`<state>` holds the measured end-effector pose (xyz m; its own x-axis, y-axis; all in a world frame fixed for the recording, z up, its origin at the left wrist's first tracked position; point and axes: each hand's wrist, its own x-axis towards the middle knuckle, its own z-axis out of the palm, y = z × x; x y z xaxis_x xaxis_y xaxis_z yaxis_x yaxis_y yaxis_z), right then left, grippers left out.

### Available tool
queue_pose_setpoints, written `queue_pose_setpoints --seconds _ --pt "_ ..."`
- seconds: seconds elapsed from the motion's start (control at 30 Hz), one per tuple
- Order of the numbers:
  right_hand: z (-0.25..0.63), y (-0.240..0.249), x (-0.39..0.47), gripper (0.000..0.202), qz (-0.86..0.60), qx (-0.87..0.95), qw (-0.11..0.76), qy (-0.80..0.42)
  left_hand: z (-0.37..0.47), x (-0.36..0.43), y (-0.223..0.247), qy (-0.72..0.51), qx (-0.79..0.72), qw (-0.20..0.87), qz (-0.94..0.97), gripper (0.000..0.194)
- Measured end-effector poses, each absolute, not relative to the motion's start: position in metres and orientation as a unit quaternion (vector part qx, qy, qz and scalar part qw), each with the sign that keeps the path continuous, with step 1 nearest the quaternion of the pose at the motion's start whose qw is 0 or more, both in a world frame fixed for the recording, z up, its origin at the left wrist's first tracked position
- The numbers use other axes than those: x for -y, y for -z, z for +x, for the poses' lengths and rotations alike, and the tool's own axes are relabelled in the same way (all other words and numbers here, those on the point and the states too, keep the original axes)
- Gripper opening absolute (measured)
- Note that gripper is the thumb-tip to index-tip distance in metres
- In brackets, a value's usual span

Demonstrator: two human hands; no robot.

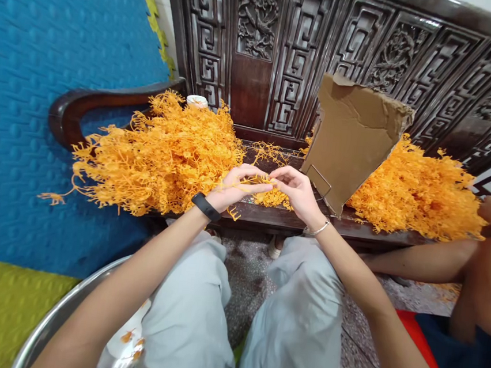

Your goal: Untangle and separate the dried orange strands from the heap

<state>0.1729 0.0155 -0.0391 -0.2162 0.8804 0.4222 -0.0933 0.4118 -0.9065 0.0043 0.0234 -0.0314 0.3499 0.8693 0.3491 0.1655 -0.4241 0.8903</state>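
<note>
My left hand (240, 188), with a black band on its wrist, is closed around a thin orange branching plastic piece (252, 180). My right hand (294, 190), wearing a silver bangle, pinches the far end of that same piece. The hands almost meet above the front of a dark wooden bench. To the left of them lies a big heap of orange branching pieces (174, 154). Some loose orange bits (272, 198) rest on the seat just beneath my fingers. What exactly my right fingertips grip is too small to make out.
A brown cardboard sheet (353, 142) stands upright on the bench, with another orange heap (418, 189) behind it at right. A person's arm and legs (429, 256) are at far right. A metal basin (69, 300) sits low left. Blue foam mats (65, 74) cover the left side.
</note>
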Motion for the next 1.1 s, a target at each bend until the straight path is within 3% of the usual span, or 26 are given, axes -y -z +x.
queue_pose_setpoints --seconds 0.13,0.33,0.57,0.77,0.9,1.1 --pt "0.173 0.038 -0.015 0.019 -0.309 0.655 0.528 -0.444 0.006 -0.024 0.033 -0.475 -0.395 0.348 0.705 0.031" --pt "0.171 0.039 -0.011 0.023 -0.352 0.681 0.468 -0.440 0.006 -0.022 0.034 -0.388 -0.467 0.129 0.784 0.031" --pt "0.171 0.038 -0.011 0.025 -0.305 0.632 0.534 -0.471 0.009 -0.009 0.027 -0.394 -0.447 0.039 0.802 0.029" --pt "0.164 0.035 0.000 0.019 -0.285 0.638 0.563 -0.442 0.007 -0.005 0.020 -0.400 -0.387 0.191 0.808 0.039" --pt "0.161 0.035 0.004 0.015 -0.282 0.645 0.574 -0.418 0.004 -0.004 0.017 -0.377 -0.376 0.288 0.796 0.032" --pt "0.158 0.034 0.005 0.016 -0.301 0.641 0.592 -0.384 0.001 -0.005 0.014 -0.390 -0.395 0.342 0.758 0.019"
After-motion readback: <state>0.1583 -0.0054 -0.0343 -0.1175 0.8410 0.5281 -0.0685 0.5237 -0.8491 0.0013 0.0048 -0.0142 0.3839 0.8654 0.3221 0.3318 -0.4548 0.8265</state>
